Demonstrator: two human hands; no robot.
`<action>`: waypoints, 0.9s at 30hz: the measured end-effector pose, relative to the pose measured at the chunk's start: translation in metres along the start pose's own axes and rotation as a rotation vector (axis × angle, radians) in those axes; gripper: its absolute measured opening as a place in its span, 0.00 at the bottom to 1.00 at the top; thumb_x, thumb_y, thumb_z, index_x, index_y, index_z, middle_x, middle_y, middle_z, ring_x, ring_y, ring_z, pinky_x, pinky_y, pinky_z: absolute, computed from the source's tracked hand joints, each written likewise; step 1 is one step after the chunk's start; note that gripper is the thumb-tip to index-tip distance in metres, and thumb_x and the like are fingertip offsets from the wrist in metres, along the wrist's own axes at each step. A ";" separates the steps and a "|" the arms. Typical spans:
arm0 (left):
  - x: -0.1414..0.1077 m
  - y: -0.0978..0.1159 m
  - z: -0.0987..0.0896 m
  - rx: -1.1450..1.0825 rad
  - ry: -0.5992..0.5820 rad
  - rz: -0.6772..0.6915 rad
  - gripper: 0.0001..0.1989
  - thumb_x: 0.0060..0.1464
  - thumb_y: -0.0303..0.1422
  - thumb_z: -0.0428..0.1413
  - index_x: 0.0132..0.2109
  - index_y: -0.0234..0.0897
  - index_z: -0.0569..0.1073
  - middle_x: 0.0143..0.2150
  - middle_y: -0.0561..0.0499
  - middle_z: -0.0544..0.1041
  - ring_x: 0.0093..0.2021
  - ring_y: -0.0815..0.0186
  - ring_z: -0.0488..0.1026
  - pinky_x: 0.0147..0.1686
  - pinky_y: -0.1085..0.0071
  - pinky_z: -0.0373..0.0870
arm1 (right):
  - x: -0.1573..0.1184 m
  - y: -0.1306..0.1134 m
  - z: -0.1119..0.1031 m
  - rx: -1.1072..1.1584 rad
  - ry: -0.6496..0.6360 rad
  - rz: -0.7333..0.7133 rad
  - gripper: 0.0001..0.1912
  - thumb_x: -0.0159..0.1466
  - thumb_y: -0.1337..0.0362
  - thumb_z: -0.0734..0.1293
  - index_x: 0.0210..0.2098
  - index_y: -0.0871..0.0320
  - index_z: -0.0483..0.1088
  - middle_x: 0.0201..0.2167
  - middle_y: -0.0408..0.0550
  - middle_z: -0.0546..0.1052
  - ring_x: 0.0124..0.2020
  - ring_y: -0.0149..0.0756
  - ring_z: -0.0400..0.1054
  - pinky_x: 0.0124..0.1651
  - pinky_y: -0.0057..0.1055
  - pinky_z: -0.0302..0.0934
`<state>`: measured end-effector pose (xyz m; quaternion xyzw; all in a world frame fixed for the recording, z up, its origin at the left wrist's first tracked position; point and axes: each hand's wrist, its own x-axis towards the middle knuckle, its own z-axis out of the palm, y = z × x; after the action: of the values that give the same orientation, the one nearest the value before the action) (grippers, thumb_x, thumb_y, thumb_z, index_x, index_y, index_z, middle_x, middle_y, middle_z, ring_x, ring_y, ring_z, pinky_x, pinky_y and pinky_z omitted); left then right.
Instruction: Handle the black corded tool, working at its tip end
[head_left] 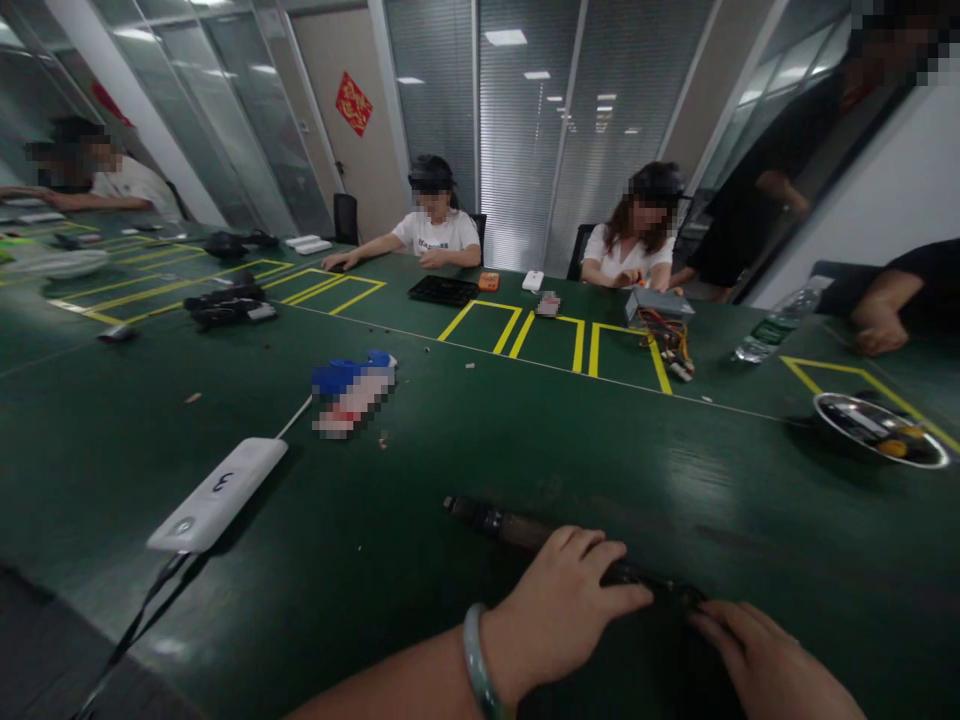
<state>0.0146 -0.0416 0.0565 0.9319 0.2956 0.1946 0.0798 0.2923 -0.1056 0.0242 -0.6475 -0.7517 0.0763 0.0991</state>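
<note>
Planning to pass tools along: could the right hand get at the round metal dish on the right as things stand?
Probably yes. Only green tabletop shows between the right hand and the round metal dish; no object stands in the way, though it would likely need a forward stretch.

Under your left hand [559,610] and right hand [765,660], the long black object [517,530] looked matt, probably plastic. The bangle [476,660] on your wrist had the smooth, polished gloss of stone. The table [420,500] had a dark green, smooth and glossy top, and the yellow tape [499,305] on it looked flat. The bowl [877,430] was shiny metal, the water bottle [780,320] clear glossy plastic, and the power bank [217,495] smooth white plastic.
</note>
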 end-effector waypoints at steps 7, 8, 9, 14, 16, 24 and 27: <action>0.005 0.009 0.002 -0.075 0.013 -0.049 0.18 0.63 0.29 0.51 0.58 0.51 0.69 0.59 0.51 0.68 0.58 0.60 0.64 0.57 0.58 0.59 | 0.035 -0.022 -0.031 -0.143 0.094 0.333 0.16 0.69 0.63 0.56 0.41 0.57 0.75 0.39 0.54 0.77 0.38 0.40 0.72 0.39 0.32 0.62; 0.005 0.011 0.002 -0.078 0.012 -0.060 0.20 0.62 0.29 0.52 0.60 0.50 0.66 0.59 0.50 0.68 0.58 0.60 0.64 0.57 0.58 0.59 | 0.040 -0.021 -0.033 -0.140 0.093 0.375 0.15 0.70 0.63 0.57 0.40 0.58 0.75 0.39 0.54 0.77 0.38 0.40 0.72 0.39 0.31 0.60; 0.006 0.012 0.003 -0.078 0.007 -0.065 0.23 0.61 0.30 0.54 0.62 0.49 0.64 0.59 0.50 0.68 0.58 0.60 0.64 0.57 0.58 0.59 | 0.045 -0.020 -0.033 -0.131 0.095 0.397 0.14 0.70 0.64 0.58 0.40 0.58 0.75 0.39 0.54 0.77 0.38 0.39 0.72 0.40 0.31 0.60; 0.006 0.020 0.005 -0.031 0.016 -0.084 0.23 0.59 0.29 0.55 0.60 0.45 0.64 0.58 0.50 0.69 0.57 0.60 0.66 0.56 0.60 0.60 | 0.040 -0.031 -0.021 -0.035 0.238 0.353 0.11 0.69 0.65 0.61 0.41 0.58 0.75 0.40 0.52 0.77 0.40 0.39 0.71 0.44 0.31 0.59; 0.007 0.023 0.006 -0.013 0.024 -0.088 0.20 0.60 0.28 0.54 0.58 0.45 0.66 0.56 0.50 0.70 0.55 0.60 0.66 0.55 0.60 0.60 | 0.029 -0.041 -0.015 0.037 0.329 0.286 0.11 0.69 0.65 0.61 0.43 0.56 0.75 0.42 0.49 0.77 0.42 0.38 0.70 0.47 0.31 0.59; 0.017 0.031 0.014 0.082 0.017 -0.126 0.12 0.61 0.32 0.52 0.51 0.42 0.71 0.47 0.48 0.72 0.47 0.58 0.69 0.47 0.61 0.62 | 0.003 -0.052 -0.007 0.168 0.337 0.159 0.07 0.67 0.65 0.64 0.40 0.54 0.75 0.40 0.45 0.77 0.42 0.36 0.70 0.47 0.31 0.60; 0.019 0.030 0.016 0.089 0.018 -0.119 0.11 0.62 0.34 0.52 0.50 0.42 0.71 0.46 0.48 0.72 0.46 0.59 0.69 0.46 0.62 0.62 | 0.003 -0.055 -0.004 0.119 0.312 0.148 0.06 0.66 0.64 0.66 0.39 0.54 0.76 0.39 0.45 0.77 0.41 0.35 0.70 0.46 0.31 0.60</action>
<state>0.0509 -0.0552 0.0559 0.9134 0.3598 0.1845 0.0470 0.2401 -0.1109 0.0416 -0.6982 -0.6715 0.0262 0.2469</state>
